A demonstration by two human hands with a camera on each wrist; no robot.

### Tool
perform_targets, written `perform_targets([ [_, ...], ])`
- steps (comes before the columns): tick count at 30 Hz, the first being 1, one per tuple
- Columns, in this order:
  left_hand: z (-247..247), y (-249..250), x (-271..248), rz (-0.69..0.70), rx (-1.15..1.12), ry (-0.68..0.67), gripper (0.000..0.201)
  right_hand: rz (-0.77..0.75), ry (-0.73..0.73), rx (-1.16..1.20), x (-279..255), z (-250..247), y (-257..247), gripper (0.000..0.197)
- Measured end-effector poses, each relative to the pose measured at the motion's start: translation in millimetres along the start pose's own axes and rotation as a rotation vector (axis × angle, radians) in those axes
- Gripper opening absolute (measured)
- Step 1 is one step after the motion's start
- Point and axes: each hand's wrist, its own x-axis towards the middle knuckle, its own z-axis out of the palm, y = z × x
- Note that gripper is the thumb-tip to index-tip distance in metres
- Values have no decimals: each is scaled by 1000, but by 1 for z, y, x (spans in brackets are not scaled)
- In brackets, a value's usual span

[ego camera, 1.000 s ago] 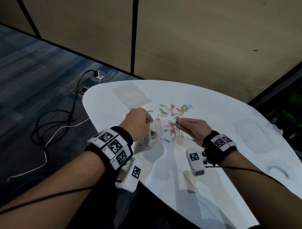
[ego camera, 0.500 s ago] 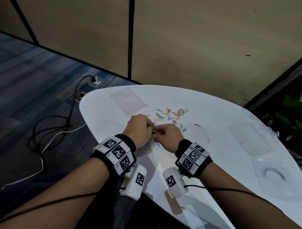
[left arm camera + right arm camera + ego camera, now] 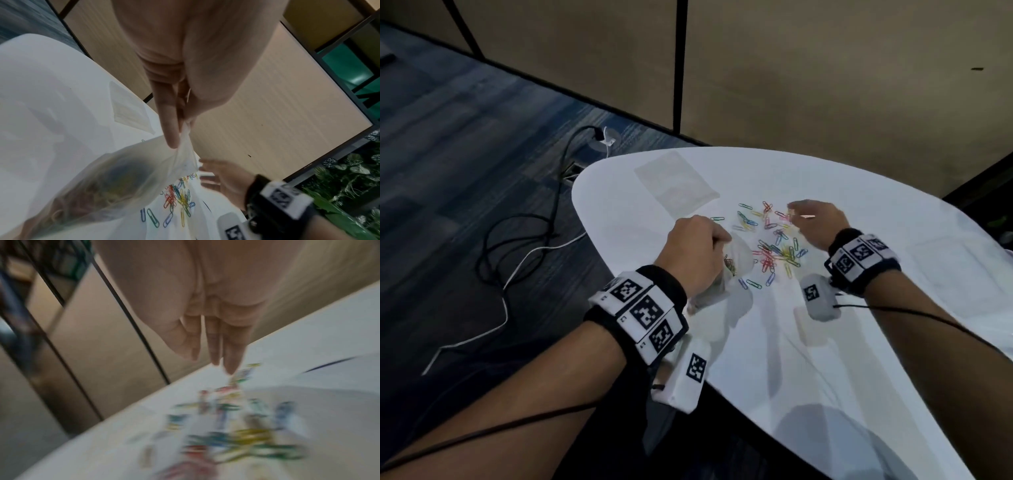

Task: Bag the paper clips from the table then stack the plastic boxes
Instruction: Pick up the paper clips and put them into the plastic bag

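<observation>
Overhead, left hand (image 3: 693, 253) pinches bag (image 3: 115, 181), right hand (image 3: 816, 224) hovers loose-fingered over white table (image 3: 825, 359), beige wall panels (image 3: 825, 68) behind.

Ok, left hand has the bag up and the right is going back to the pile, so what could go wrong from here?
1. The left hand pinches the bag only at its rim; the clips inside could sag it or pull it free.
2. Loose paper clips lie near the table edge by the bag, so a sweep by the right hand might knock some off.
3. The right wrist view is blurred, so a pickup may miss clips.
</observation>
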Motion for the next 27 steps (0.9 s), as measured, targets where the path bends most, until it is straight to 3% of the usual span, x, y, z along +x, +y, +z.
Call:
perform_targets([
  [2, -2, -2, 1, 8, 16, 5, 26, 114, 24, -262, 28, 3, 25, 46],
  [5, -5, -4, 4, 3, -5, -17, 27, 187, -1, -281, 50, 14, 36, 58],
  [10, -3, -7, 7, -9, -27, -40, 25, -8, -109, -512, 61, 34, 11, 59],
  [15, 0, -4, 7, -17, -20, -41, 25, -291, -144, -773, 49, 62, 4, 43],
  [20, 1, -4, 6, -2, -9, -49, 25, -308, -48, -832, 35, 65, 7, 19],
  [23, 0, -5, 8, -20, -10, -55, 26, -192, -13, -678, 29, 53, 7, 22],
  [27, -1, -6, 9, -26, -18, -61, 26, 116, 56, 20, 23, 25, 16, 10],
])
